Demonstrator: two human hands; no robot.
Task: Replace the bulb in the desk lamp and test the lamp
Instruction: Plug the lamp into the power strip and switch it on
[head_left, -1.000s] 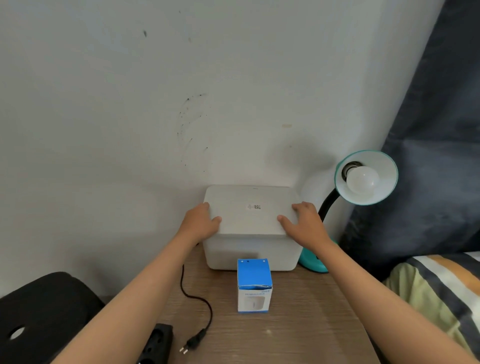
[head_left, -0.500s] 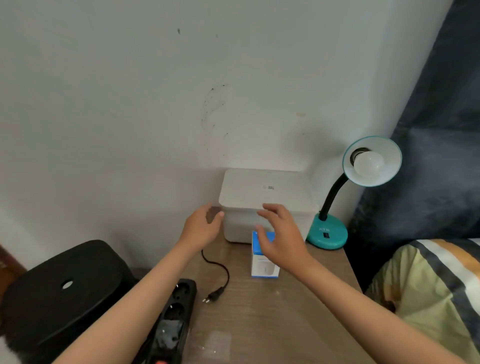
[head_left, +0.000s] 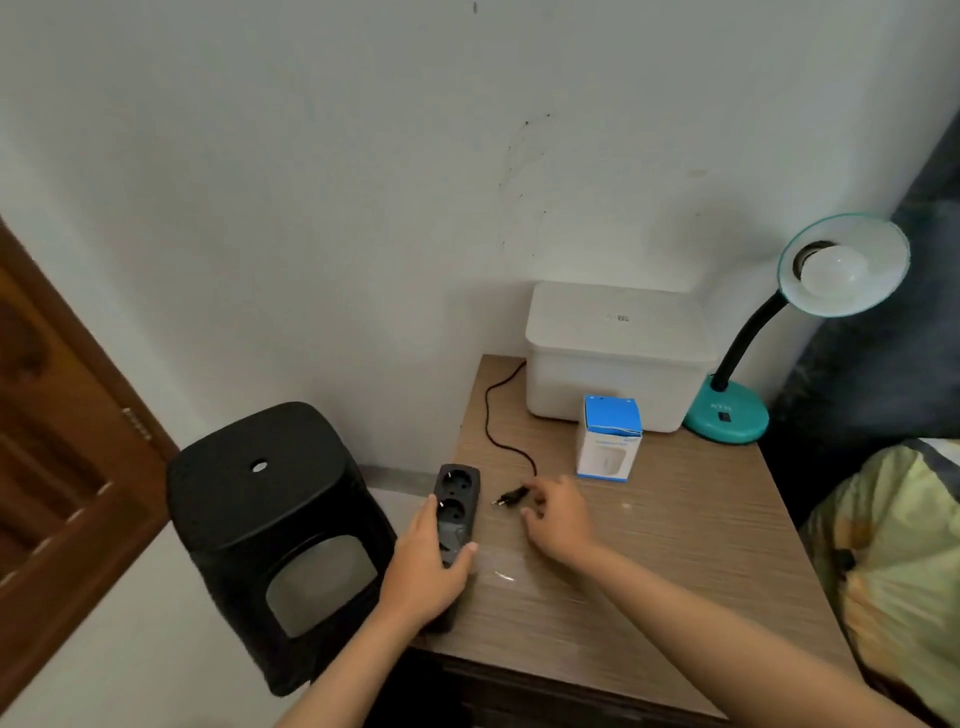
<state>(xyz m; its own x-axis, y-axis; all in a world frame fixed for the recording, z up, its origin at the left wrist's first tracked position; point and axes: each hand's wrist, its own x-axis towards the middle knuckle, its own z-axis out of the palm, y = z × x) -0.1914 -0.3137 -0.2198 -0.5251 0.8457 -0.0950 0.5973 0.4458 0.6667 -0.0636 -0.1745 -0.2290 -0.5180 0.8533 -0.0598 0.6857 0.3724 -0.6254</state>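
While the left hand (head_left: 427, 566) wraps around the near end of the strip (head_left: 456, 512), thumb on its left edge and fingertips over its right, the right hand (head_left: 558, 514) reaches for the plug (head_left: 508, 497) lying just beside the strip on the table (head_left: 675, 571). That plug is the thing the coming move turns on. It lies to the left of the right grip, prongs pointing left and a little toward the person, at the strip's middle socket; its long axis runs roughly across the strip's. The right hand is the nearer one, and its fingertips (head_left: 530, 488) sit at the cord end of the plug. That grip is loosely curled and half open, and whether it already pinches the plug I cannot tell. The cord (head_left: 491, 415) loops back behind the bin (head_left: 613, 358).

The lamp (head_left: 748, 364) stands at the table's far right corner, well apart from both hands, with a bulb (head_left: 836, 267) seated in its shade. A blue and white box (head_left: 608, 441) stands upright in front of the bin, untouched. Judging by this, the step in hand is plugging in to test, which calls for lifting the plug, turning its prongs downward and pressing them into a socket while the left hand steadies the strip.
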